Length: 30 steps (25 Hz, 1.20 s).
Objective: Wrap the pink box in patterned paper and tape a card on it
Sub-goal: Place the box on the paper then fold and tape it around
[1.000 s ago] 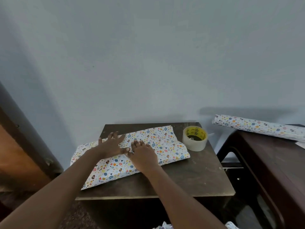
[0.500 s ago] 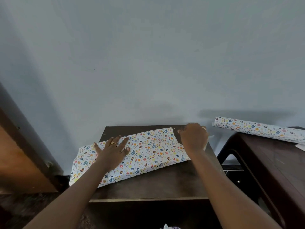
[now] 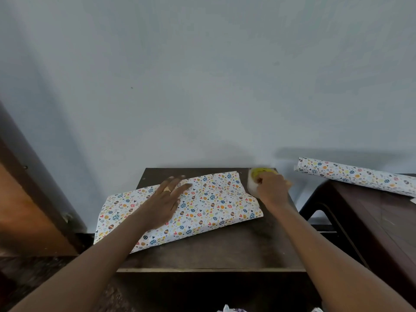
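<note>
On the table [image 3: 225,251] | wrapped box [image 3: 213,199] lies flat, long axis near-left to far-right | left hand [image 3: 165,200] flat on it, fingers straight | right hand [image 3: 271,188] grips tape [image 3: 255,179] at its far-right end

Dim, soft light, shadows on wall [image 3: 202,86], right hand [image 3: 271,188] blurry, fisheye @ edges

The patterned paper [image 3: 213,203] is covering the pink box all over, so the box is not showing. The right hand [image 3: 273,188] is looking blurry and is hiding most of the tape roll [image 3: 253,183] it is gripping. The spare paper roll [image 3: 351,174] is running off the right edge, and the fingers [image 3: 174,182] of the left hand [image 3: 164,203] are looking smeared.
</note>
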Available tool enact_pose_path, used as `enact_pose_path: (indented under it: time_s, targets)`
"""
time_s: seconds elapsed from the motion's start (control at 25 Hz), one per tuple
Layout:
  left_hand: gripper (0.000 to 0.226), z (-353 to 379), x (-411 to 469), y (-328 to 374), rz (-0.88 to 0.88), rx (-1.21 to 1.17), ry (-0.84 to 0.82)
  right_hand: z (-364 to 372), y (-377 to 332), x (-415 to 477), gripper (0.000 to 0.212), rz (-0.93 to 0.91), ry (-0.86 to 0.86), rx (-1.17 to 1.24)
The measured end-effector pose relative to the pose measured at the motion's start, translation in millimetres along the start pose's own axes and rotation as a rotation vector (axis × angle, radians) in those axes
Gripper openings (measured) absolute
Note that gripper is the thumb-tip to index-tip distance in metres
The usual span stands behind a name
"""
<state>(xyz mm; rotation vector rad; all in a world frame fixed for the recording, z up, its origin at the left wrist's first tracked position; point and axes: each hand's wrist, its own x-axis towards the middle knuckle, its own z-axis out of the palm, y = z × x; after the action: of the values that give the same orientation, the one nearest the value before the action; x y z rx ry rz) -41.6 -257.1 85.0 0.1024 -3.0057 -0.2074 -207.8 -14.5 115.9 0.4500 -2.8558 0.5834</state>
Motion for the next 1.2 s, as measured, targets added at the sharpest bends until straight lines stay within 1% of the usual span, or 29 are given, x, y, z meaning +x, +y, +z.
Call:
enact_pose_path:
  time_s: [0.04, 0.08, 0.12, 0.16, 0.24, 0.28, 0.32, 0.4, 0.44, 0.48, 0.52, 0.56, 0.6, 0.64, 0.68, 0.76, 0.84, 0.92, 1.0, 1.08, 1.2]
  targets:
    - [0.061, -2, 4, 2, 0.086, -0.062, -0.037, -4, 7, 2, 0.03, -0.025, -0.015, 0.021]
    - [0.071, -5, 9, 5, 0.143, -0.074, -0.072, -9, 13, 5, 0.028, -0.055, -0.03, 0.003]
    - [0.071, -6, 15, 8, 0.192, -0.048, -0.046, -13, 17, 9, 0.025, -0.081, -0.042, -0.033]
    - [0.061, -8, 22, 13, 0.249, 0.003, 0.037, -17, 20, 13, 0.024, -0.107, -0.042, -0.075]
    - [0.027, -6, 37, 24, 0.369, 0.084, 0.252, -16, 24, 23, 0.023, -0.136, -0.038, -0.115]
    - [0.024, -3, 46, 33, 0.401, 0.067, 0.339, -16, 25, 26, 0.022, -0.138, -0.052, -0.11]
    - [0.025, 3, 57, 45, 0.402, 0.031, 0.409, -15, 27, 29, 0.019, -0.135, -0.069, -0.098]
    - [0.024, 12, 86, 73, 0.322, -0.083, 0.513, -10, 32, 32, 0.013, -0.143, -0.073, -0.069]
    - [0.024, 16, 102, 85, 0.267, -0.148, 0.518, -6, 35, 33, 0.012, -0.167, -0.038, -0.072]
    - [0.032, 18, 116, 97, 0.22, -0.205, 0.461, 0, 39, 32, 0.011, -0.214, 0.031, -0.081]
    - [0.046, 19, 128, 107, 0.209, -0.222, 0.37, 7, 43, 31, 0.009, -0.275, 0.121, -0.082]
    - [0.057, 19, 138, 115, 0.216, -0.195, 0.291, 13, 47, 29, 0.007, -0.341, 0.222, -0.07]
    - [0.063, 20, 146, 121, 0.211, -0.141, 0.237, 19, 51, 27, 0.006, -0.407, 0.321, -0.068]
    - [0.062, 22, 153, 126, 0.197, -0.081, 0.196, 25, 54, 25, 0.005, -0.462, 0.4, -0.08]
    - [0.056, 23, 157, 130, 0.186, -0.032, 0.172, 28, 56, 23, 0.005, -0.499, 0.457, -0.1]
    - [0.037, 29, 160, 135, 0.17, 0.02, 0.161, 32, 58, 18, 0.009, -0.541, 0.544, -0.12]
    - [0.025, 33, 161, 137, 0.152, 0.048, 0.197, 34, 58, 14, 0.023, -0.575, 0.596, -0.113]
    - [0.02, 36, 161, 137, 0.13, 0.065, 0.236, 36, 60, 9, 0.029, -0.636, 0.641, -0.109]
    - [0.016, 37, 161, 136, 0.109, 0.073, 0.252, 39, 63, 2, 0.02, -0.698, 0.663, -0.14]
    - [0.015, 38, 163, 135, 0.086, 0.071, 0.239, 39, 67, -2, 0.006, -0.742, 0.633, -0.193]
    - [0.019, 38, 166, 134, 0.075, 0.078, 0.183, 35, 77, -8, 0.01, -0.838, 0.567, -0.237]
